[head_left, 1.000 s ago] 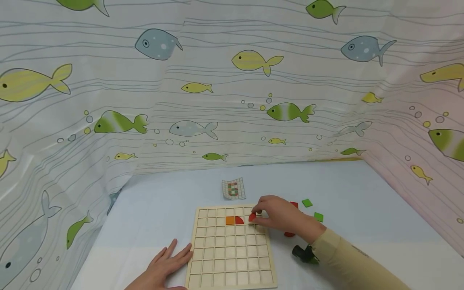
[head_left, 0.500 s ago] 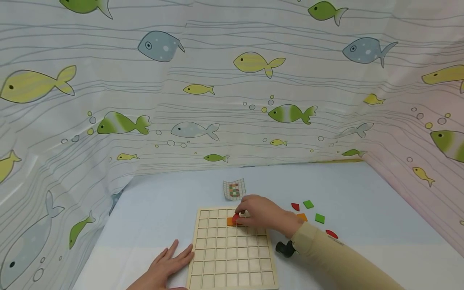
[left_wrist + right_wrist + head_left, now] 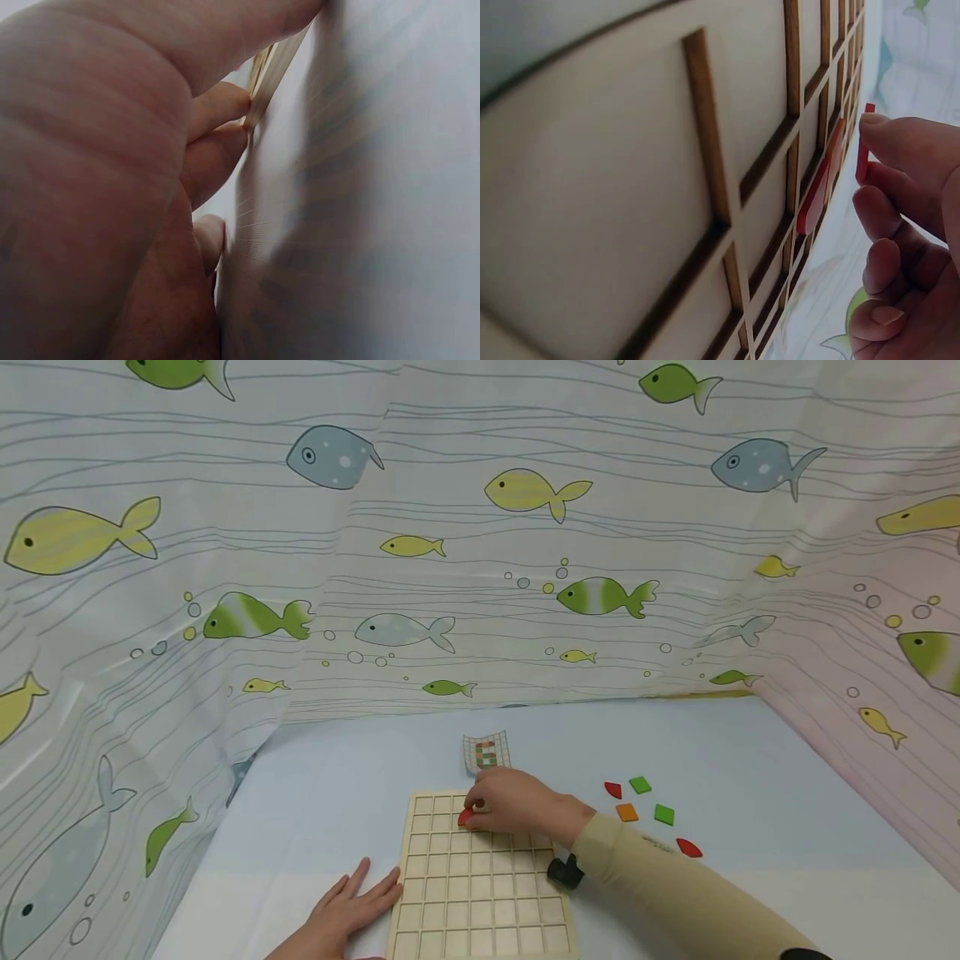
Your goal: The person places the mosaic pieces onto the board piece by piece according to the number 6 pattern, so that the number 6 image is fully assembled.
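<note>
Between thumb and fingers, my right hand (image 3: 513, 802) pinches a red quarter-circle tile (image 3: 465, 816) above the upper part of a wooden grid board (image 3: 480, 889). The right wrist view shows this red tile (image 3: 865, 144) edge-on, apart from the board (image 3: 757, 97). Another red tile (image 3: 814, 199) lies in a cell there, with an orange one (image 3: 835, 142) just beyond it; in the head view the right hand mostly hides both. My left hand (image 3: 341, 914) lies flat on the table with fingers spread, fingertips touching the board's left edge.
Right of the board lie loose tiles: a red one (image 3: 613, 790), an orange one (image 3: 627, 812), green ones (image 3: 663, 814) and another red one (image 3: 688, 847). A small paper card with a coloured grid pattern (image 3: 486, 752) stands behind the board. Fish-print curtains (image 3: 420, 577) surround the table.
My right hand has moved left across the board with the red tile, from right of the placed tiles to over their left side. The left hand stays at the board's edge.
</note>
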The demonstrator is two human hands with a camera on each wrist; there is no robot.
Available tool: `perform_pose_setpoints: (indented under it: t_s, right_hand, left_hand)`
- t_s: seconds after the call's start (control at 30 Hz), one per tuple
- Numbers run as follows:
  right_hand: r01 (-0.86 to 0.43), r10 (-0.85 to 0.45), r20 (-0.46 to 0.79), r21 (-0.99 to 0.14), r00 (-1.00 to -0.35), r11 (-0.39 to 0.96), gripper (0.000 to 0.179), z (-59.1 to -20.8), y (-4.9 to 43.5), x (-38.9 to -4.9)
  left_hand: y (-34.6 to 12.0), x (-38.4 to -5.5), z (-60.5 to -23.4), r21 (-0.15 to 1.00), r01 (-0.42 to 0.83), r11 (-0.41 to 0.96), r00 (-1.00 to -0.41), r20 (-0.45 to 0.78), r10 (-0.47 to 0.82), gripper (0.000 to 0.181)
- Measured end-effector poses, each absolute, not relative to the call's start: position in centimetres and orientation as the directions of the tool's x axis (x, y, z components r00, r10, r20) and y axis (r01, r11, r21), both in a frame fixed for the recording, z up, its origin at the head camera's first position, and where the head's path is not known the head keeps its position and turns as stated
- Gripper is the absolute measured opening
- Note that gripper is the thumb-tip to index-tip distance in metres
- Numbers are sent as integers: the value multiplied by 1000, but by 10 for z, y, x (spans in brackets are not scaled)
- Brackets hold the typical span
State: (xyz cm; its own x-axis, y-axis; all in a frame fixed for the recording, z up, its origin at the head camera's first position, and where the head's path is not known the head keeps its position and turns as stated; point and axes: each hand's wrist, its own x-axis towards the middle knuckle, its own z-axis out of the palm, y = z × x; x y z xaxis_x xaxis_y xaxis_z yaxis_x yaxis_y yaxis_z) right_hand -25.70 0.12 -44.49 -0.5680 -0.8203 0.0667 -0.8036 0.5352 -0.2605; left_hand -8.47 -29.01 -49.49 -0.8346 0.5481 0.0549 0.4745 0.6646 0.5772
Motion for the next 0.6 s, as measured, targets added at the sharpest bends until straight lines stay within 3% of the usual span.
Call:
perform_pose_setpoints:
  t_s: [0.6]
  right_hand:
    - [-774,-807,3,-284,-591,566,24,-451,-8,-257]
  left_hand:
    - [-291,-86,-499,497,545,675,-813,117,570,73]
